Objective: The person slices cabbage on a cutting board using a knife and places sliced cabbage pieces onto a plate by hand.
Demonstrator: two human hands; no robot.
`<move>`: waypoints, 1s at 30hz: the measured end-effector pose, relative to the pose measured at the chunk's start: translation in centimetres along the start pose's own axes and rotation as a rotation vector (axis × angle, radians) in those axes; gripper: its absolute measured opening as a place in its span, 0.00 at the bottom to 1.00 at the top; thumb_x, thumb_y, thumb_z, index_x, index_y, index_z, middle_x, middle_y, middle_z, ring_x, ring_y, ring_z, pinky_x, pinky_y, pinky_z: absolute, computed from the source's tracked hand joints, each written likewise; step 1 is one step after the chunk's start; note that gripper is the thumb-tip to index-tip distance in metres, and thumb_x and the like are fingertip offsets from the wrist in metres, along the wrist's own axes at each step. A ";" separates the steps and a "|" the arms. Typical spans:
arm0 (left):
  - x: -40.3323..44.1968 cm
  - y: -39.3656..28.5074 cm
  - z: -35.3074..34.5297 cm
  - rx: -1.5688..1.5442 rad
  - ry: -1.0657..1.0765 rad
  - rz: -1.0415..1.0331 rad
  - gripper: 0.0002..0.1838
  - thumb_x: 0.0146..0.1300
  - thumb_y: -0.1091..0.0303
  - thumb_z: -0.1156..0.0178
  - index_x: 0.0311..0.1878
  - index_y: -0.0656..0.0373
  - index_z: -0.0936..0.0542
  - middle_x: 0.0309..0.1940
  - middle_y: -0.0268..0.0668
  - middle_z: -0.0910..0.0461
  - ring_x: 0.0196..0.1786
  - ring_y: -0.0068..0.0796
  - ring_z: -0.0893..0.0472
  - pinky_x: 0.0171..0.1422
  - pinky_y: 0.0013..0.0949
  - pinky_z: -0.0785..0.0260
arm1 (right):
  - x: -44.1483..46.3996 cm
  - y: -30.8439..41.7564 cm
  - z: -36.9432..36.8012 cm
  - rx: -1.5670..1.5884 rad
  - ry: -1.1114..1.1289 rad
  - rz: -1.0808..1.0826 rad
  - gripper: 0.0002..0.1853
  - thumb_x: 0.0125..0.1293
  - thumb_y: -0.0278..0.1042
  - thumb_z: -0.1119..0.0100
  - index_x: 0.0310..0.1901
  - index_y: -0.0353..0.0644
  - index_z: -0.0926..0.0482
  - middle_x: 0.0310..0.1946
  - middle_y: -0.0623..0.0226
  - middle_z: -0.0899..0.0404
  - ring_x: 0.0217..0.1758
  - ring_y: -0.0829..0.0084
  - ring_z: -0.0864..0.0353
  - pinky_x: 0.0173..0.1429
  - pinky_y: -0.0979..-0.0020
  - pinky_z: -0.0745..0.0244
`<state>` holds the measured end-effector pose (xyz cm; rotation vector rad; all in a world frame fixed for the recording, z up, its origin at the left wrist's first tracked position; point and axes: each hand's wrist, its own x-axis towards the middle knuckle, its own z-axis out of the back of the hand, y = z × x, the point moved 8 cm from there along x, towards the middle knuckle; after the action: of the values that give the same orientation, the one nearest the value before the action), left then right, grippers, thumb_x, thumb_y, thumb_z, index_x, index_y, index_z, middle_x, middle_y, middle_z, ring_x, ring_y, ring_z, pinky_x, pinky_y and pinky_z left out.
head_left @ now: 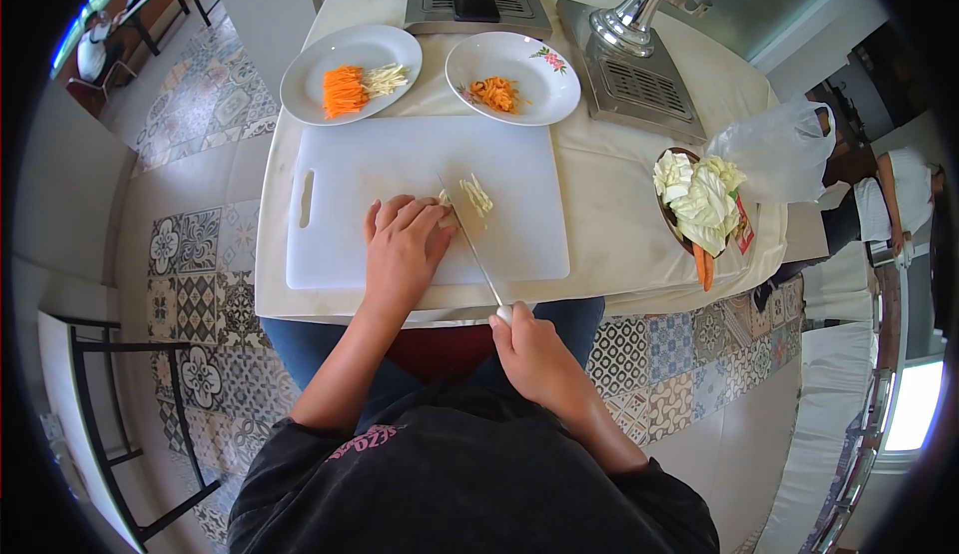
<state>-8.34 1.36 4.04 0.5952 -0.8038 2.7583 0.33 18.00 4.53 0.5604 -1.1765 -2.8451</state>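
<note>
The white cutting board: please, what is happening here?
The person's right hand holds a white-handled metal knife over a white rectangular cutting board. The left hand rests beside the knife, close to a small pale piece. Thin pale strips lie right of it. Beyond the board, a plain white plate holds orange strips and cream strips; a white flowered plate holds orange shreds.

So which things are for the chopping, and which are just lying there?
Likely for the chopping: knife, cutting board, pale strips, orange strips, plain plate, flowered plate, cabbage, carrots.

Probably just lying about: plastic bag, black flat object, metal stands.
</note>
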 end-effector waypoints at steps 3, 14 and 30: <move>0.1 0.2 0.2 -0.004 -0.006 0.004 0.13 0.64 0.62 0.32 0.50 0.50 0.16 0.53 0.28 0.16 0.63 0.37 0.24 0.76 0.56 0.46 | 2.5 0.7 -0.3 -0.043 -0.030 0.099 0.22 0.80 0.44 0.53 0.41 0.25 0.29 0.30 0.31 0.19 0.39 0.32 0.18 0.44 0.42 0.24; 0.1 0.0 0.5 -0.011 -0.001 0.041 0.12 0.64 0.62 0.33 0.50 0.50 0.16 0.53 0.28 0.16 0.63 0.38 0.24 0.76 0.55 0.47 | 1.8 0.5 -0.1 -0.081 -0.012 0.014 0.22 0.79 0.43 0.52 0.40 0.25 0.29 0.30 0.31 0.20 0.39 0.32 0.19 0.43 0.43 0.25; 0.2 -0.3 0.6 -0.010 -0.002 0.010 0.12 0.64 0.62 0.33 0.49 0.50 0.16 0.53 0.29 0.16 0.63 0.38 0.24 0.76 0.56 0.46 | 1.8 0.7 0.2 -0.120 -0.024 0.012 0.21 0.79 0.42 0.51 0.41 0.25 0.28 0.32 0.32 0.19 0.40 0.33 0.19 0.45 0.44 0.25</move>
<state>-8.27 1.25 4.76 0.5940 -0.8221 2.7613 -1.50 17.35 4.55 0.5136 -0.9998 -2.8951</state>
